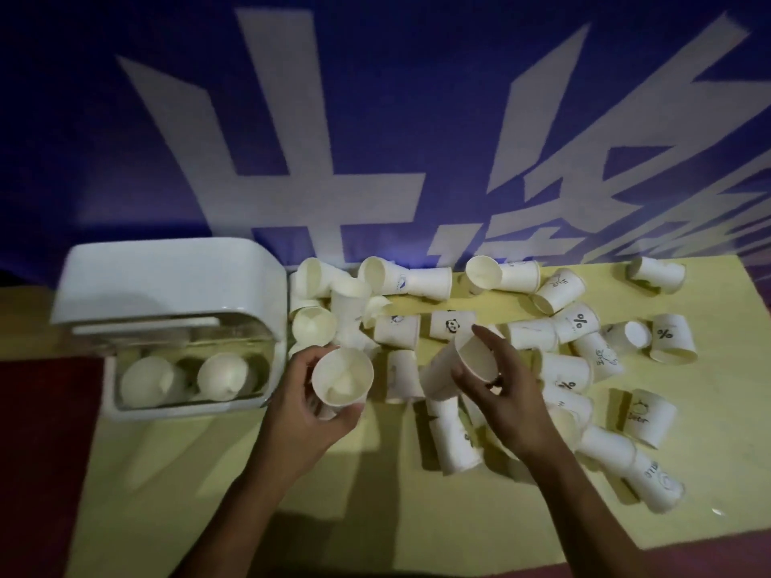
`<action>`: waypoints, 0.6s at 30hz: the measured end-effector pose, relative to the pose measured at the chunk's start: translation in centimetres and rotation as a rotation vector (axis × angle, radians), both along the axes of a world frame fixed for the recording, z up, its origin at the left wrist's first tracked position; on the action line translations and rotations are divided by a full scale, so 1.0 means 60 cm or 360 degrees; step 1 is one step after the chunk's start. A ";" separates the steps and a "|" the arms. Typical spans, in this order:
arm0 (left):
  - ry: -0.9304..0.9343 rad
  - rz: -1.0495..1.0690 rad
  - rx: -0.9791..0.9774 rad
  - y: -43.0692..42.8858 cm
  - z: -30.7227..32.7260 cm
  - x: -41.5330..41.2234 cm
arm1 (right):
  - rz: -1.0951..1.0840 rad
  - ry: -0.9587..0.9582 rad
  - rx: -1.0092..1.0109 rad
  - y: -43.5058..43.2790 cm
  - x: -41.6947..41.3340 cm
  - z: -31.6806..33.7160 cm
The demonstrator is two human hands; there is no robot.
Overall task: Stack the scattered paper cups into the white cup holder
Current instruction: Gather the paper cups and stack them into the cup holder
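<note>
My left hand [306, 404] grips an upright white paper cup [342, 379], mouth up, just right of the white cup holder [167, 277]. My right hand [498, 387] holds a second paper cup [463, 367], tilted with its mouth toward me, above the pile. The holder stands at the left of the yellow table; through its clear front, cups [221, 375] show inside. Several more paper cups, some printed with a panda [451, 325] or a percent sign [664, 333], lie scattered on their sides across the middle and right of the table.
The yellow tabletop [208, 473] ends at a dark red floor strip [41, 431] on the left. A blue banner with large white characters [375, 118] hangs behind the table. Cups crowd right up against the holder's right wall [313, 323].
</note>
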State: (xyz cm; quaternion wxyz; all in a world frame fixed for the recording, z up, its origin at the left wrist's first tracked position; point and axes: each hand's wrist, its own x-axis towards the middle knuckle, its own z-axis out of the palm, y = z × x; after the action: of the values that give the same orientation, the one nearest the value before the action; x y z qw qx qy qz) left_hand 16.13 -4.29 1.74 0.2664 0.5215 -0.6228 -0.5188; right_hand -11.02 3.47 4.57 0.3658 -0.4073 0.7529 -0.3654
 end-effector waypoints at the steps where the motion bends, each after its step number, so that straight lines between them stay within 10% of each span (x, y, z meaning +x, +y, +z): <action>1: -0.0024 0.0017 -0.0026 0.001 0.004 0.029 | 0.0007 -0.0025 -0.0020 -0.008 0.032 0.004; 18: -0.0034 0.0397 -0.0253 -0.075 -0.007 0.397 | 0.0167 -0.0297 -0.0163 -0.119 0.428 0.001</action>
State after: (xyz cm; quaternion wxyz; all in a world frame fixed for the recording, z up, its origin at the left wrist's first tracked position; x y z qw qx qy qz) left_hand 39.96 -8.78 1.30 0.3626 0.5775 -0.5951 -0.4253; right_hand 14.68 -3.69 4.60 0.4316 -0.4284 0.6737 -0.4200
